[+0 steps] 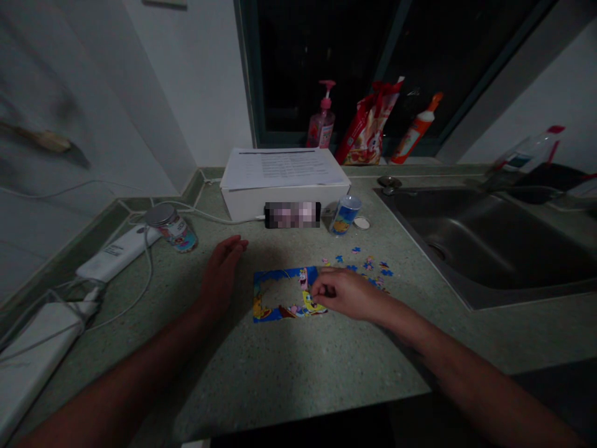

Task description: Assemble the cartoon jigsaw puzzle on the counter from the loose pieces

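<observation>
Head cam: right hand [342,294] has its fingers bunched together on a half-done SpongeBob jigsaw puzzle [275,297], maybe pinching a piece, too dim to say. Left hand [221,274] is open just left of the puzzle, with loose pieces [368,264] past its far right corner on the table [298,367].

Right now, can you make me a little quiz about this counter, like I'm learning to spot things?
1. Which one touches the blue cartoon jigsaw puzzle: the left hand or the right hand?
2. True or false: the pink plastic pump bottle stands inside the stainless steel sink.
3. What flat thing lies on top of the white cardboard box?

Key:
1. The right hand.
2. False.
3. A printed white paper sheet.
</observation>
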`<state>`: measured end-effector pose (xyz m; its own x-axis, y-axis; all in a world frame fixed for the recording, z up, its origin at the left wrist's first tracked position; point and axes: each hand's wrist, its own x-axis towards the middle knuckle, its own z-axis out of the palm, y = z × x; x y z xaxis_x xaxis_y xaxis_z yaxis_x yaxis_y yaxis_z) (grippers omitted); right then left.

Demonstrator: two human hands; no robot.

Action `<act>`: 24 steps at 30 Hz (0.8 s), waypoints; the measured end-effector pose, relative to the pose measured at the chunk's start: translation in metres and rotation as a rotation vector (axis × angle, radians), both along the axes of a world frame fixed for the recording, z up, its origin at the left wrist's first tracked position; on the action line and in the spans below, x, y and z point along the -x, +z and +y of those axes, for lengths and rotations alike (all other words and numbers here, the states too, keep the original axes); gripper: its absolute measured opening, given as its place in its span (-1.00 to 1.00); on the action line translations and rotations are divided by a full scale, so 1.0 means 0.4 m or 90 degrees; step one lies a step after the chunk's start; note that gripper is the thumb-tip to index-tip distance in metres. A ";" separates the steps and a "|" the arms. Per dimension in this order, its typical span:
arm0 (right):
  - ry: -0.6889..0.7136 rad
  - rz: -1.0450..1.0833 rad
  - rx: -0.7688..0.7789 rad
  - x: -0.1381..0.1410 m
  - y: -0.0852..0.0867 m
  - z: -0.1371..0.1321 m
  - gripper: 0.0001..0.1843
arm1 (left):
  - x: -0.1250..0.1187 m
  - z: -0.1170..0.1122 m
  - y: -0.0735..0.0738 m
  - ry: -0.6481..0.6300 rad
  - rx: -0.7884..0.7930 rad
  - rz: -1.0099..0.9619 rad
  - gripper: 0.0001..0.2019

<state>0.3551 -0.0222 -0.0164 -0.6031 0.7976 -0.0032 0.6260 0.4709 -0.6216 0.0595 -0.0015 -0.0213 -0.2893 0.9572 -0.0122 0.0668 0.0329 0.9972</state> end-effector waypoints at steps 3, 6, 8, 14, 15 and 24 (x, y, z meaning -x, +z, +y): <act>0.013 -0.005 0.014 0.001 0.004 -0.003 -0.89 | -0.001 0.001 0.001 0.000 0.003 -0.002 -0.59; 0.010 -0.007 0.021 0.002 0.008 -0.003 -0.89 | -0.002 -0.001 0.002 0.000 0.002 -0.007 -0.58; 0.011 -0.007 0.019 0.000 0.010 -0.001 -0.87 | -0.003 -0.002 0.004 0.000 0.000 -0.017 -0.58; 0.020 -0.012 0.015 -0.007 0.008 0.003 -0.85 | -0.004 -0.006 0.012 -0.007 0.001 0.014 -0.57; 0.019 -0.015 0.012 -0.007 0.008 0.003 -0.85 | -0.003 -0.006 0.012 -0.007 -0.002 0.018 -0.56; 0.012 -0.019 -0.007 0.000 0.003 0.001 -0.86 | -0.001 -0.004 0.005 -0.003 -0.006 0.017 -0.58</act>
<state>0.3551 -0.0217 -0.0152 -0.6173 0.7866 -0.0125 0.6355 0.4892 -0.5974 0.0599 -0.0030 -0.0195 -0.2851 0.9585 0.0039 0.0935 0.0238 0.9953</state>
